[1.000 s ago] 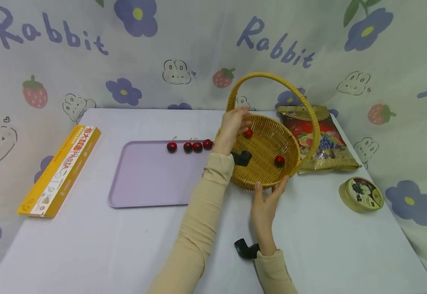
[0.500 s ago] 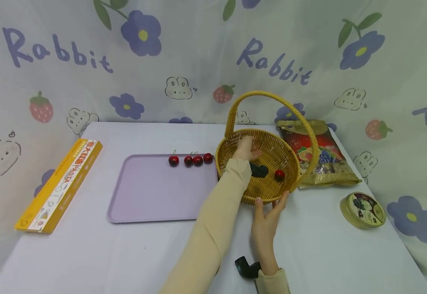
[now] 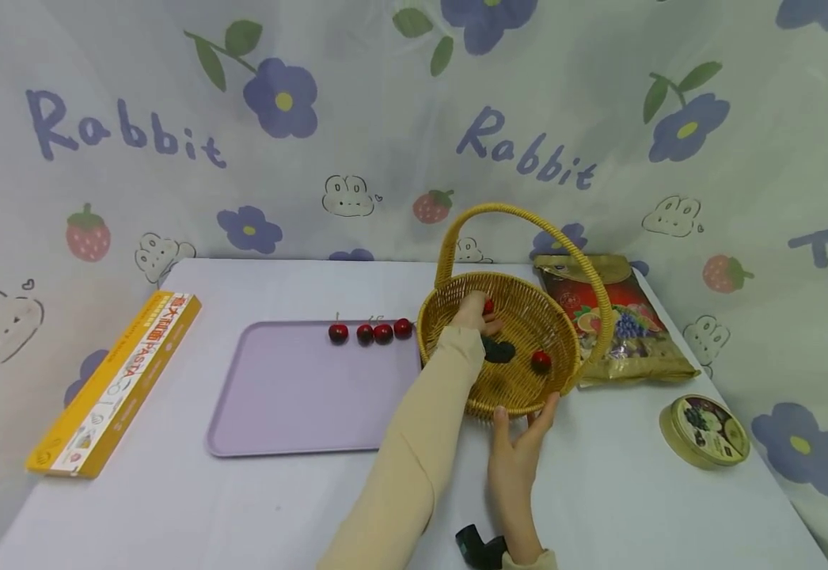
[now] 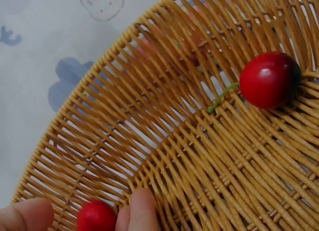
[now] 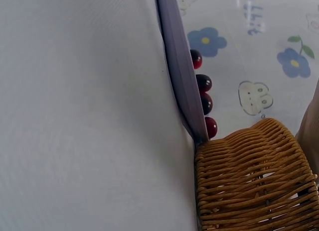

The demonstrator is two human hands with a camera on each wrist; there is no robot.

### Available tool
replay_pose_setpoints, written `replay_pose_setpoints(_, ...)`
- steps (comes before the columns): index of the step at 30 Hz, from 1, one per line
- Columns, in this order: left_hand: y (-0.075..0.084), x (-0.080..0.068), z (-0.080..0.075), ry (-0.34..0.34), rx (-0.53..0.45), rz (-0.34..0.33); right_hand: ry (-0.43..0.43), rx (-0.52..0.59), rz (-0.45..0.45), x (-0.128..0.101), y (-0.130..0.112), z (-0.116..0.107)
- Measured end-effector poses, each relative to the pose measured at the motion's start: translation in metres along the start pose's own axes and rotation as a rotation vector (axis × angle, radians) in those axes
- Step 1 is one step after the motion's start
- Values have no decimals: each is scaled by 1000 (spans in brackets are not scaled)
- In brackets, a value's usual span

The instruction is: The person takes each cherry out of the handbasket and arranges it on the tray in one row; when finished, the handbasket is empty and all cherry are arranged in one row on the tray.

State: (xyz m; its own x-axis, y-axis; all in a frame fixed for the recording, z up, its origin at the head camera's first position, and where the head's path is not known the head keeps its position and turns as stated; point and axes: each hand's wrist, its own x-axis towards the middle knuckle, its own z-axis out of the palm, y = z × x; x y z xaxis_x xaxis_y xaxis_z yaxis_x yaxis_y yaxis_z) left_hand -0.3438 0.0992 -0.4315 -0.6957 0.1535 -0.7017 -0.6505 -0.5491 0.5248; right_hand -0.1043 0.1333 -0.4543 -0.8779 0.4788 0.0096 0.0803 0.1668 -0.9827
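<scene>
- The right hand (image 3: 516, 459) has its thumb and fingers spread apart; they touch the near side of the yellow basket (image 3: 517, 388).
- In this basket, 1 red cherry (image 3: 541, 362) lies toward the right wall.
- Farther inside, the left hand (image 3: 471, 314) has thumb and fingers parted about a 2nd cherry (image 4: 96, 216), with a gap between thumb and cherry.
- On the lilac tray (image 3: 300, 400), 4 cherries (image 3: 383, 333) lie near its far edge.

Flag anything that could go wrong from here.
The cherry beside the fingers of the left hand has a gap on its thumb side, so it might roll away if pinched off-centre. Four round cherries line the far edge of the tray, near the basket; a nudge might set one rolling.
</scene>
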Motion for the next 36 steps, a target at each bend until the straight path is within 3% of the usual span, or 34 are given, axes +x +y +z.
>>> replay_pose_setpoints(1, -1, 11, -1, -1, -4, -9, -1, -2, 3, 0, 0, 0)
replay_pose_setpoints(3, -9, 54, -4, 13, 3, -14, -3, -12, 9, -1, 0, 0)
replay_pose_setpoints(7, -34, 199, -4, 42, 2, -40, -4, -27, 19, -2, 1, -1)
replay_pose_setpoints(8, -40, 228, -4, 38, -6, -51, -5, -29, 24, -3, 1, -1)
replay_pose_setpoints(10, -45, 252, -4, 13, -42, -84, -5, -28, 26, -5, 1, -2)
replay_pose_setpoints(11, -45, 244, -4, 0, -61, -98, -5, -26, 30, -5, 1, -2)
replay_pose_setpoints(12, -42, 222, -4, -9, -83, -106, -6, -25, 34, -6, 1, -2)
replay_pose_setpoints(16, -21, 82, -2, -26, -181, -100, -6, -12, 38, -6, 2, 0)
replay_pose_setpoints(18, -10, 20, -2, -55, -235, -97, -4, -8, 31, -5, 3, 0)
replay_pose_setpoints(19, -5, -6, -2, -73, -261, -95, 0, -6, 25, -4, 3, 1)
replay_pose_setpoints(21, 3, -38, -2, -119, -278, -92, 7, -8, 13, -3, 3, 1)
replay_pose_setpoints(24, 8, -53, -6, -185, -246, -63, 2, -9, 17, -5, 3, 1)
replay_pose_setpoints(29, 16, -38, -15, -254, -142, 43, -10, -10, 20, -5, 1, 2)
replay_pose_setpoints(31, 23, -42, -18, -279, -105, 89, -12, -14, 11, -5, 1, 1)
replay_pose_setpoints(35, 40, -62, -26, -346, -10, 188, -21, -13, 8, -3, 1, -1)
replay_pose_setpoints(36, 45, -74, -27, -343, 34, 209, -22, -12, 9, -2, 2, -2)
